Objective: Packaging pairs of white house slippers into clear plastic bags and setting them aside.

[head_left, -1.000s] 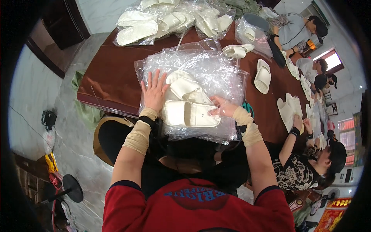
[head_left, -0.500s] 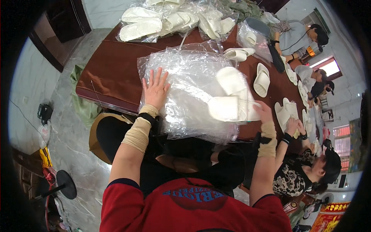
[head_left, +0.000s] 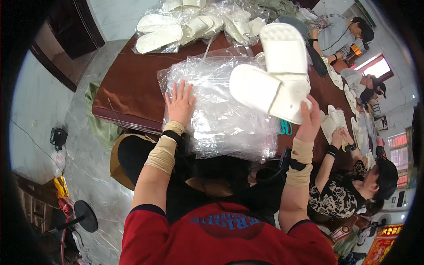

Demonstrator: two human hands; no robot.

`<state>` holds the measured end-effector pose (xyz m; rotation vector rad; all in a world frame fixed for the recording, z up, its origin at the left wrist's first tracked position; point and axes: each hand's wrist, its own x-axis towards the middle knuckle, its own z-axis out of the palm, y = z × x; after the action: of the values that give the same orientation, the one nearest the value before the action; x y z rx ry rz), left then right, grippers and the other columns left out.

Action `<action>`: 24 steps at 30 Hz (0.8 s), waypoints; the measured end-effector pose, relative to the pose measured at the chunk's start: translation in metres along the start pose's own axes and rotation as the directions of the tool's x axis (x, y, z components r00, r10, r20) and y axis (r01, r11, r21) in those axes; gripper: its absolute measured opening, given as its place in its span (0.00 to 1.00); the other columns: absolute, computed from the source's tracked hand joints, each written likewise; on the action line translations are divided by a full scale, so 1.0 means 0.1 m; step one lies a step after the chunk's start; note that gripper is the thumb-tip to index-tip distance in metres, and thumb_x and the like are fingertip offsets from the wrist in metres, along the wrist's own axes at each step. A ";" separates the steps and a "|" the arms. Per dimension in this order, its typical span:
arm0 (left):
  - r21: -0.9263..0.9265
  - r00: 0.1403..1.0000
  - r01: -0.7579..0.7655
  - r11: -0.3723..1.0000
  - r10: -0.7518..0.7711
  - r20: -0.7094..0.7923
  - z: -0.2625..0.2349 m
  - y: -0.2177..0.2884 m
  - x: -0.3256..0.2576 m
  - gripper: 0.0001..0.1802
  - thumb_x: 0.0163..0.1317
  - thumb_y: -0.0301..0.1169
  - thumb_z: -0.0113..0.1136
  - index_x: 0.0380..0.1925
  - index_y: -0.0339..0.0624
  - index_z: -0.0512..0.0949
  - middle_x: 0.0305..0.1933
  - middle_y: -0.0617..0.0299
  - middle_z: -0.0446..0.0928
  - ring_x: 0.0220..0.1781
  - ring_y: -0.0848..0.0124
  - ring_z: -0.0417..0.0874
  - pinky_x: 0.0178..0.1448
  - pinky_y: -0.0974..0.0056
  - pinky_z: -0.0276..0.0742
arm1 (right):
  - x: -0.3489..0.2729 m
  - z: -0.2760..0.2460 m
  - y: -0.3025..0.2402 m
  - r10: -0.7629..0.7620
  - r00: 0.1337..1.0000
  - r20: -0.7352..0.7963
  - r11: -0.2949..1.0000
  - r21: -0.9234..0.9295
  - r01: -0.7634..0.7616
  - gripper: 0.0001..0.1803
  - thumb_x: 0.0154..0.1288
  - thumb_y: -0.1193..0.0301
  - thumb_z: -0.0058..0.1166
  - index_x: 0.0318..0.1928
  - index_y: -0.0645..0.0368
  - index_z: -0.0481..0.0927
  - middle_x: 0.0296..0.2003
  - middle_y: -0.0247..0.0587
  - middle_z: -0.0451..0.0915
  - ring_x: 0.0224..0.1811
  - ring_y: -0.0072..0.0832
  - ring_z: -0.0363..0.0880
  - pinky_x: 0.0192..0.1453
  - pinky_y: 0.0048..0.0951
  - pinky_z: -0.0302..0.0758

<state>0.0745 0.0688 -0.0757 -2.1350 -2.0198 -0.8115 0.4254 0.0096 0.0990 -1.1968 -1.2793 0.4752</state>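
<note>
My left hand (head_left: 180, 105) lies flat with fingers spread on the left side of a stack of clear plastic bags (head_left: 212, 110). A pair of white slippers (head_left: 255, 88) is raised over the right part of the stack. My right hand (head_left: 310, 118) pinches the pair at its near right end, thumb on the visible face; the other fingers are partly hidden behind. The two slippers fan apart, one pointing left and one pointing away from me. A teal looped item (head_left: 286, 126) lies beside the stack, below the slippers.
White slippers in clear bags (head_left: 159, 33) are heaped along the far side of the brown table (head_left: 128, 84). A co-worker's hands (head_left: 340, 138) handle white slippers (head_left: 333, 121) at the right. More people sit farther along. A black round stand base (head_left: 86, 216) is on the floor at left.
My right hand has lifted the pair of slippers off the bags and up, turning them toward the far right. My left hand stays flat on the stack. The teal item has come into view.
</note>
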 end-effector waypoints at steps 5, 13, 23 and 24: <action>-0.025 1.000 -0.002 1.000 0.002 -0.003 0.02 0.00 -0.01 0.27 0.67 0.44 0.49 0.66 0.58 0.63 0.76 0.65 0.50 0.78 0.56 0.44 0.74 0.37 0.38 | 0.04 0.05 -0.61 -0.027 0.978 -0.205 0.961 0.263 0.081 0.17 0.70 0.71 0.49 0.55 0.65 0.72 0.48 0.41 0.79 0.50 0.25 0.77 0.55 0.26 0.74; 0.036 1.000 -0.020 0.999 0.020 0.011 -0.02 -0.06 -0.03 0.31 0.67 0.50 0.44 0.70 0.61 0.57 0.77 0.67 0.46 0.78 0.57 0.42 0.74 0.36 0.37 | -0.25 0.67 0.03 0.180 0.892 0.414 0.983 -0.047 -0.177 0.17 0.64 0.71 0.57 0.52 0.61 0.76 0.40 0.36 0.80 0.40 0.19 0.75 0.45 0.21 0.71; -0.424 0.987 0.138 0.895 -0.087 0.137 -0.07 -0.29 0.05 0.24 0.68 0.45 0.49 0.64 0.58 0.67 0.73 0.65 0.58 0.78 0.59 0.46 0.74 0.38 0.34 | -0.60 0.95 0.36 -0.286 0.874 0.393 0.588 -0.648 0.484 0.17 0.58 0.71 0.59 0.49 0.58 0.77 0.49 0.47 0.72 0.48 0.42 0.73 0.54 0.39 0.71; -0.561 0.984 0.174 0.809 -0.164 0.070 -0.13 -0.35 0.06 0.21 0.69 0.42 0.49 0.60 0.52 0.71 0.65 0.61 0.70 0.73 0.62 0.60 0.74 0.46 0.45 | -0.69 1.01 0.27 -0.282 0.874 0.395 0.718 -0.518 0.466 0.16 0.59 0.73 0.58 0.49 0.59 0.76 0.47 0.46 0.74 0.44 0.38 0.76 0.50 0.37 0.74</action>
<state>0.0370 0.0731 -0.0720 -2.2391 -2.2058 -1.6045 0.3223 0.0039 0.0275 -1.3556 -1.9816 -0.0942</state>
